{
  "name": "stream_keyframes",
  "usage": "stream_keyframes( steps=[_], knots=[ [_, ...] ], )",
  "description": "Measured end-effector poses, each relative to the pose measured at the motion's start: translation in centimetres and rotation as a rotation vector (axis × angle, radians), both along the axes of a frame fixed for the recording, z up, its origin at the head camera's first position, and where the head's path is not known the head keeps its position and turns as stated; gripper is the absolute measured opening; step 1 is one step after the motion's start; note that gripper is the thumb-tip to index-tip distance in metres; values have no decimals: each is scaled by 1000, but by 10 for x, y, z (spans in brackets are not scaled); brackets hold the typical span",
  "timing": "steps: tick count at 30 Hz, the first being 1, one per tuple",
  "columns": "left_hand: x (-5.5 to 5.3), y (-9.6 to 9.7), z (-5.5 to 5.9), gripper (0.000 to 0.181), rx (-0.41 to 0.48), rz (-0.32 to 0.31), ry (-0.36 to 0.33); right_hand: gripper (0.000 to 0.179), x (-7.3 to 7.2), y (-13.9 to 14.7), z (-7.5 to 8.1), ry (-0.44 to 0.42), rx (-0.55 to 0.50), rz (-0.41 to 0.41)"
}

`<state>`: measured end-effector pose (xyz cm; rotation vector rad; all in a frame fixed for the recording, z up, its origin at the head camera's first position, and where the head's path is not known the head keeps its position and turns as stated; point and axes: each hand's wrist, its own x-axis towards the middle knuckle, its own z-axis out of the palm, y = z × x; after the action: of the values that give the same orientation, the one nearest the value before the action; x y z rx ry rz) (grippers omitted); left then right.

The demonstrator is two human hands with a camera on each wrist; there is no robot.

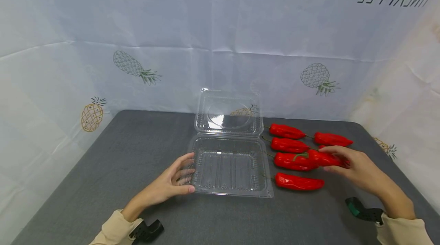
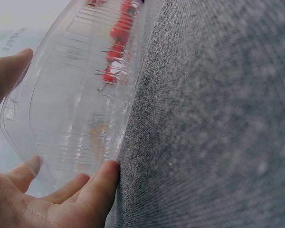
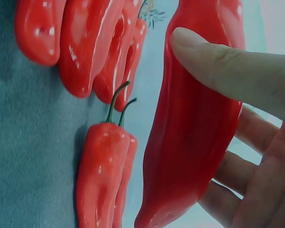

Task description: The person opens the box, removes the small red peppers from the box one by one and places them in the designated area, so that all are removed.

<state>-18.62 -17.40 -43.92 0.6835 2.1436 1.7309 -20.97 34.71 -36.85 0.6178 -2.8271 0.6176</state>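
Note:
A long red pepper [image 3: 194, 118] is held between the thumb and fingers of my right hand [image 1: 361, 166], lifted above the table. In the head view its stem end overlaps a red pepper [image 1: 288, 161] lying below. Several more lie beside the container, including a front pepper [image 1: 299, 181] and a back pepper [image 1: 287, 131]. Another pepper [image 3: 102, 175] on the table stands out in the right wrist view. My left hand [image 1: 172, 178] touches the left side of a clear plastic clamshell container [image 1: 237, 194], fingers spread, thumb at the near corner. The container's lid [image 1: 228, 93] stands raised at the back.
A dark grey table [image 1: 144, 138] carries everything. Behind it hangs a white pineapple-print cloth [image 1: 220, 27], which also runs along both sides. At the right, a pepper [image 1: 332, 139] lies close to the table's back corner.

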Motion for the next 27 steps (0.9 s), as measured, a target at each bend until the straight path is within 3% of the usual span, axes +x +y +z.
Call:
stream_keyframes(
  steps=[27],
  knots=[
    [0, 0, 1, 89, -5, -5, 2, 46, -9, 44, -20, -191, 20, -59]
  ],
)
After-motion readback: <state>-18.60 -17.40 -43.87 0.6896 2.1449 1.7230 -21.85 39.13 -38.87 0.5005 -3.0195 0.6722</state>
